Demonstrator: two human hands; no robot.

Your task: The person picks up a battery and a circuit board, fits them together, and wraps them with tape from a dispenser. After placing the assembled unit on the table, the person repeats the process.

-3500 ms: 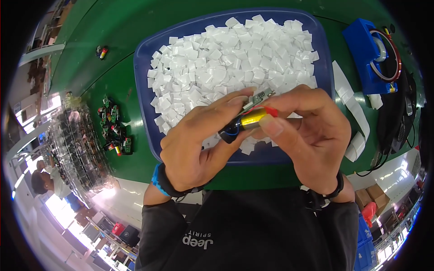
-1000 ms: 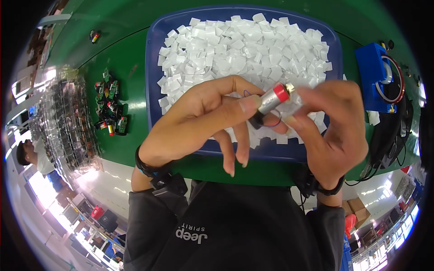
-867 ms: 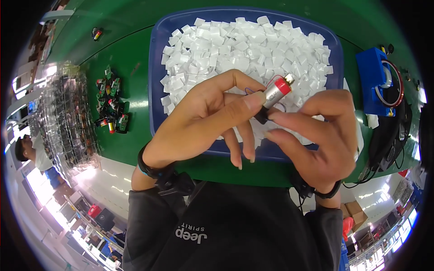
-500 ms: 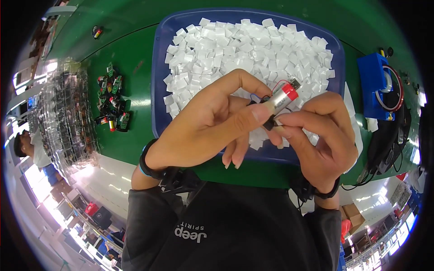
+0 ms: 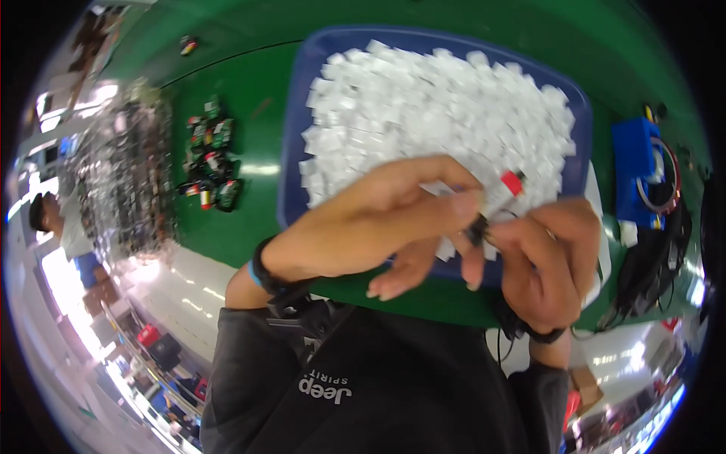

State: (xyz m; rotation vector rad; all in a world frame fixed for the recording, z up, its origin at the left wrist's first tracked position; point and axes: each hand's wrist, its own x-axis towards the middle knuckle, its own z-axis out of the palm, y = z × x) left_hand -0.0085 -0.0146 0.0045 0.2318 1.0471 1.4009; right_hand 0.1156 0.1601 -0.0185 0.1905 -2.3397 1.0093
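Pinching red-ended cylinder with left grip above blue tray; cannot tell right grip's pinch for blur; with open counter between left rim and circuit boards.

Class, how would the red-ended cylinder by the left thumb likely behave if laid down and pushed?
The red-ended cylinder would probably roll sideways, given its barrel-like shape. It is likely stiff: its body juts straight past the grip of the left hand without sagging. The dark piece just below might hinder rolling if joined to it; blur hides that.
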